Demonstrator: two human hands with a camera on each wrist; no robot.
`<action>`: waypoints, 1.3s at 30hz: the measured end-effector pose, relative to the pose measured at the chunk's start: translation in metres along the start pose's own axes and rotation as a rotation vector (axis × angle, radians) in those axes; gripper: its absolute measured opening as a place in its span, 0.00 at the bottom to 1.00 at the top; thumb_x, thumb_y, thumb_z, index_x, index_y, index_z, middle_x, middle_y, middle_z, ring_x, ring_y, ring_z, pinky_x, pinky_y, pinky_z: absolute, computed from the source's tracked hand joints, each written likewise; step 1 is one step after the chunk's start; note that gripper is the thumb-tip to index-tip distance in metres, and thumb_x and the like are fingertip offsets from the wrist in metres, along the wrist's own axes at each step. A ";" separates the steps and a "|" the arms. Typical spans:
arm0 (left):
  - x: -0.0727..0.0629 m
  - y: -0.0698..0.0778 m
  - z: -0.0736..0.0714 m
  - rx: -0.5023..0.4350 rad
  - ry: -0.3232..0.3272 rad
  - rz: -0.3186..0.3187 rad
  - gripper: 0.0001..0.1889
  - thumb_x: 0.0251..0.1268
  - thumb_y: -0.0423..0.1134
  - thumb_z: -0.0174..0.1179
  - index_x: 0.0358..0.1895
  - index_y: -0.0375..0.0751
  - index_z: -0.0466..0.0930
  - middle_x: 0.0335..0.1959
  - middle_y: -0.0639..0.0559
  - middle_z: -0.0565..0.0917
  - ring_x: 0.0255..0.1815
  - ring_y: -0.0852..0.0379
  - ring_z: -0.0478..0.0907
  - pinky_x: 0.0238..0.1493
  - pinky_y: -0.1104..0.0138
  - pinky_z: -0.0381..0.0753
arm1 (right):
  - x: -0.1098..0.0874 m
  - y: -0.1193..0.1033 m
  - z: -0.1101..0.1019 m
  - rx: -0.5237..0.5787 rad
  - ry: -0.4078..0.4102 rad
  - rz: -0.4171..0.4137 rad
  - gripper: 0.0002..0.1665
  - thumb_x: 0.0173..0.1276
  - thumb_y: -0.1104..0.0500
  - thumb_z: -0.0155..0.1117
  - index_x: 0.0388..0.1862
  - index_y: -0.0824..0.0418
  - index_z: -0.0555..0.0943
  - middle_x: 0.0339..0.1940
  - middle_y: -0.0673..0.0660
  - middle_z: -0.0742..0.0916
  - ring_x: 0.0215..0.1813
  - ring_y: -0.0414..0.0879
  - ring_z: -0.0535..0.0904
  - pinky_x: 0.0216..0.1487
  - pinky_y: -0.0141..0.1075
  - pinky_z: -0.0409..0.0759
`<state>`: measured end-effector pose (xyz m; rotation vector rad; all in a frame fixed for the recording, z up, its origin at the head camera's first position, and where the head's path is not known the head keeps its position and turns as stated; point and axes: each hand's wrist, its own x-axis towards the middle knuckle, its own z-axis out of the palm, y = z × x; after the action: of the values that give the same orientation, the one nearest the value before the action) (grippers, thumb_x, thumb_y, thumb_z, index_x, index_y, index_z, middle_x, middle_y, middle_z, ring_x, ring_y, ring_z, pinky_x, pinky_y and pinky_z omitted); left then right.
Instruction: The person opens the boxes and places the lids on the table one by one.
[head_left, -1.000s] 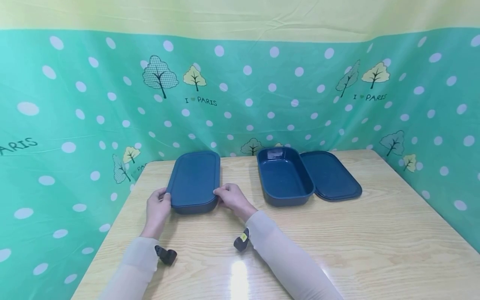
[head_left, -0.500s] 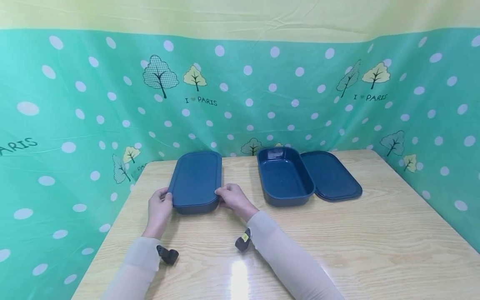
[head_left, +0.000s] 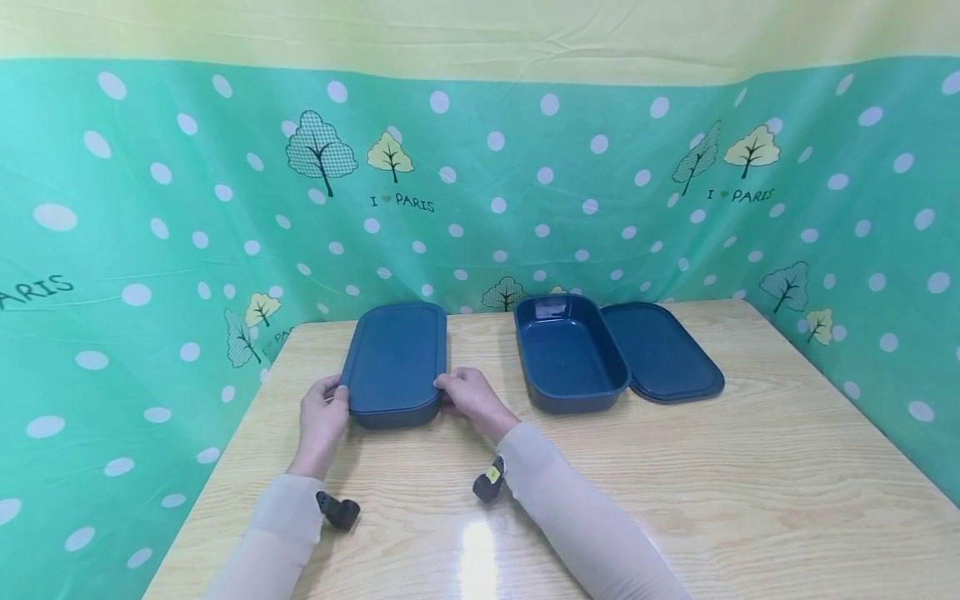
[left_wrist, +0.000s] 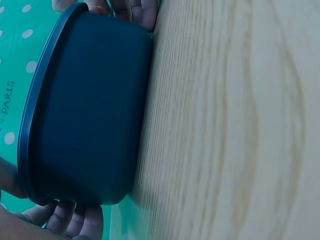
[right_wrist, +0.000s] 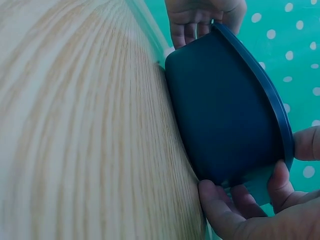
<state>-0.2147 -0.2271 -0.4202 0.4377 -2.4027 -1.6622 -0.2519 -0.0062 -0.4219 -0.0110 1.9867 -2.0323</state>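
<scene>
A dark blue rectangular food container [head_left: 395,358] with its lid on sits at the back left of the wooden table. My left hand [head_left: 322,423] grips its left side near the front corner, thumb at the lid's edge. On the opposite side my right hand [head_left: 474,402] holds the front right corner, its thumb over the rim. Seen from the left wrist, the container's front wall [left_wrist: 90,110] stands close on the tabletop, with fingers [left_wrist: 60,217] against its side. In the right wrist view, curled fingers [right_wrist: 225,210] lie low along the wall while the thumb is at the lid.
To the right stands an uncovered dark blue container [head_left: 572,358] of like shape. Beside it a matching lid [head_left: 667,350] lies partly against that container's right side. A green dotted cloth [head_left: 480,192] hangs behind and around the wooden table [head_left: 675,483].
The lidded container has slid slightly to the right, both hands moving along with it and keeping their hold. The uncovered container and the loose lid stay where they were.
</scene>
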 end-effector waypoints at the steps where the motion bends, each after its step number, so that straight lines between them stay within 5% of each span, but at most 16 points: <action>1: 0.000 0.000 0.000 0.001 -0.001 0.000 0.24 0.76 0.38 0.38 0.69 0.30 0.59 0.61 0.34 0.68 0.64 0.40 0.65 0.63 0.52 0.68 | 0.000 0.000 -0.001 -0.002 0.000 -0.001 0.07 0.66 0.63 0.56 0.34 0.68 0.76 0.36 0.59 0.80 0.43 0.50 0.80 0.51 0.45 0.80; 39: -0.001 0.001 0.012 -0.011 -0.021 0.006 0.23 0.76 0.38 0.40 0.68 0.31 0.60 0.62 0.35 0.68 0.65 0.40 0.65 0.63 0.51 0.67 | -0.002 0.000 -0.014 0.017 0.006 -0.001 0.13 0.68 0.62 0.53 0.44 0.73 0.76 0.46 0.63 0.82 0.51 0.53 0.80 0.54 0.44 0.79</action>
<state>-0.2174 -0.2159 -0.4238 0.4131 -2.4066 -1.6848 -0.2531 0.0083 -0.4221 -0.0021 1.9735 -2.0516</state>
